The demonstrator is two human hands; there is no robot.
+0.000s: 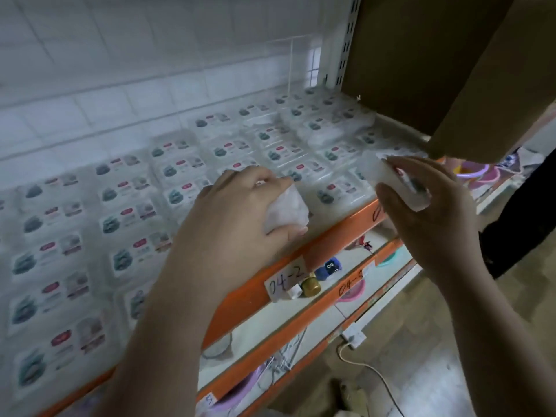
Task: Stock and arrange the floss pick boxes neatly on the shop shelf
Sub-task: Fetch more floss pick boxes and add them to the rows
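clear floss pick boxes (pixel 183 167), teal-and-red labels

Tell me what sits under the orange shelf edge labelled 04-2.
Under the orange shelf edge, a lower shelf holds a gold cap and a blue item. The left forearm covers everything further left.

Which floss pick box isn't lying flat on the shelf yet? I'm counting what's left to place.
The floss pick box gripped in the right hand, tilted on edge above the shelf's orange front rail; the stocked boxes lie label-up in rows.
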